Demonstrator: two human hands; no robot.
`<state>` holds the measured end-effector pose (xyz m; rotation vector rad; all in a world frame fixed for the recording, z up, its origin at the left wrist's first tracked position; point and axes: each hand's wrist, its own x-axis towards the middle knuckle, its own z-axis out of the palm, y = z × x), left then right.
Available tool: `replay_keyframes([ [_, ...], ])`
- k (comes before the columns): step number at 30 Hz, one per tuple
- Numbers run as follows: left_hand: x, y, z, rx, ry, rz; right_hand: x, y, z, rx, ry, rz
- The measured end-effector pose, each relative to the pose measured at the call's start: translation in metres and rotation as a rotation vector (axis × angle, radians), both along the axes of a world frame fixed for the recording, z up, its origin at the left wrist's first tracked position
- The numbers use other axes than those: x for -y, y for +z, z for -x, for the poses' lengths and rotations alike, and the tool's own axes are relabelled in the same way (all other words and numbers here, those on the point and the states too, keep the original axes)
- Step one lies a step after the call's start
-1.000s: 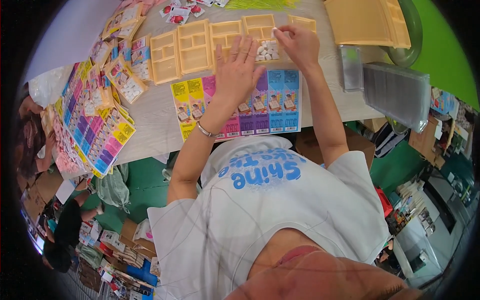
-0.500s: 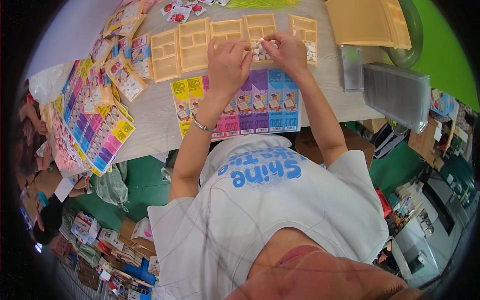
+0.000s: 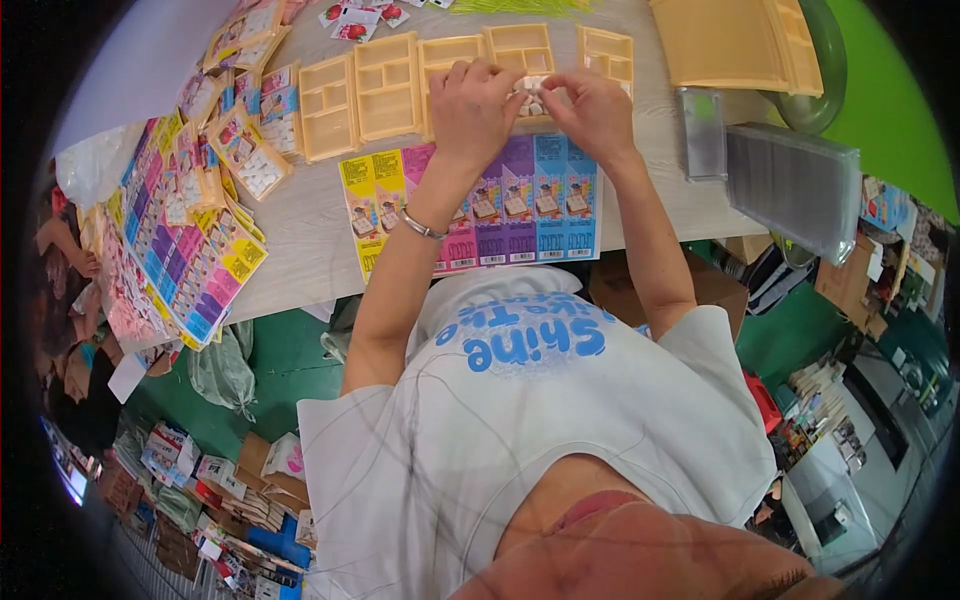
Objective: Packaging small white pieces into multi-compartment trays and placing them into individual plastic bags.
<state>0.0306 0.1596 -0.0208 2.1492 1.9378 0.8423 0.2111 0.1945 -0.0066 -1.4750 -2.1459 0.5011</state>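
L hand & R hand both at white pcs in near part of yellow tray, 4th from L in row on desk. Fingers of both curled, tips close tog. at pcs; can't tell if pinching any. Multicol. printed sheet just near side of tray; clear plastic stack to R.

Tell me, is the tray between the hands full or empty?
The tray is partly filled: white pieces show in its near compartment; the far ones look bare.
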Motion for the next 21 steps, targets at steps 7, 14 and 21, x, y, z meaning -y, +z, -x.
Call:
replay_keyframes([
  [7,0.007,-0.017,0.0,-0.122,-0.143,-0.091,0.009,-0.004,0.01,0.149,-0.013,-0.098],
  [14,0.024,-0.011,0.0,-0.249,-0.155,0.011,0.011,0.003,0.0,-0.047,-0.025,-0.16],
  [21,0.028,-0.014,-0.007,-0.204,-0.257,0.12,0.028,0.0,-0.014,0.062,0.038,-0.203],
])
